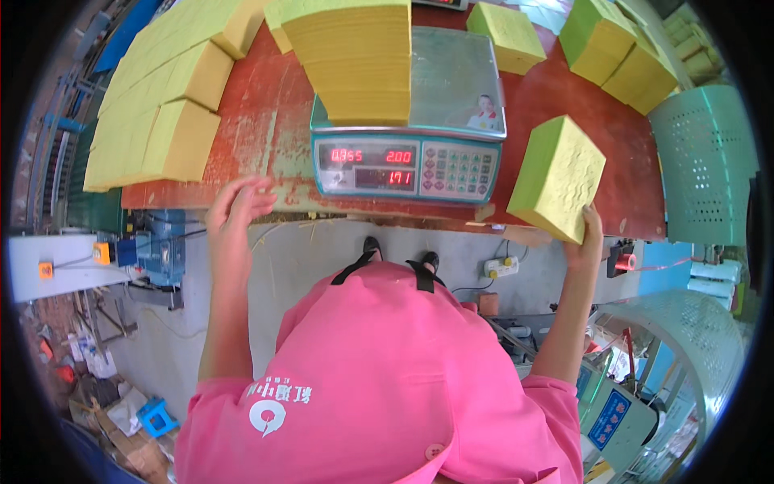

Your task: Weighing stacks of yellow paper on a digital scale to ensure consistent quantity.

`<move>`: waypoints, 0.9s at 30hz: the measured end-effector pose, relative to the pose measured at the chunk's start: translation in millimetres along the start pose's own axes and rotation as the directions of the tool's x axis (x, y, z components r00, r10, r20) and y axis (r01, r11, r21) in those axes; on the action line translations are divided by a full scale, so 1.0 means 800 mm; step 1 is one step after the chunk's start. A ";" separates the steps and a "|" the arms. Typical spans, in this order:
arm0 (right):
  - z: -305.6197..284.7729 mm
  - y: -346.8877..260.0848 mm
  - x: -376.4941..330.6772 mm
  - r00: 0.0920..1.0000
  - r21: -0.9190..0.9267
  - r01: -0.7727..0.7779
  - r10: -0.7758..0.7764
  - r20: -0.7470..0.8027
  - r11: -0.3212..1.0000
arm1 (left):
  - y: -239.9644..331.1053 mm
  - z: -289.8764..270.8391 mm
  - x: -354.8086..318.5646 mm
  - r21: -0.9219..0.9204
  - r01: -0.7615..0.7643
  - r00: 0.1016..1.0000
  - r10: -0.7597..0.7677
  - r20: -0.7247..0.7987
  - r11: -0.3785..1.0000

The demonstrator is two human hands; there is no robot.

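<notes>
My right hand grips the near right corner of a block of yellow paper sheets, which is tilted at the right of the table; I cannot tell whether it touches the tabletop. My left hand is empty, fingers apart and partly bent, by the table's front edge. Between the hands stands a digital scale with a metal pan, lit red digits and a keypad. A tall yellow paper stack rests on the left part of its pan.
Rows of yellow paper blocks cover the left of the red table. Another block lies behind the scale, and more stand far right. A perforated green guard is beside the table's right edge. A blue stool is lower left.
</notes>
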State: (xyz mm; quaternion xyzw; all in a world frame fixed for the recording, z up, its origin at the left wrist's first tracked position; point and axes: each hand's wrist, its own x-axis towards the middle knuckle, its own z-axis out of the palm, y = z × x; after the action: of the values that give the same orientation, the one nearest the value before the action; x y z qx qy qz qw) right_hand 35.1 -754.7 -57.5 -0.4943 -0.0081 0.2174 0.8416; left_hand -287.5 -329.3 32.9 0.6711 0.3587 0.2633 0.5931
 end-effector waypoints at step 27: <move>0.025 -0.031 0.030 1.000 -0.365 -0.025 0.028 0.002 0.931 | 0.008 0.038 -0.056 0.126 -0.089 0.986 0.105 -0.129 0.988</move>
State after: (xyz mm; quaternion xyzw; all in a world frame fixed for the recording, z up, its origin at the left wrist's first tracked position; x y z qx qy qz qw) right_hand 61.0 -739.5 -31.2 -0.6413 -0.0449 0.2253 0.7321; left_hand -289.6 -383.4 37.8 0.7028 0.3798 0.3147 0.5126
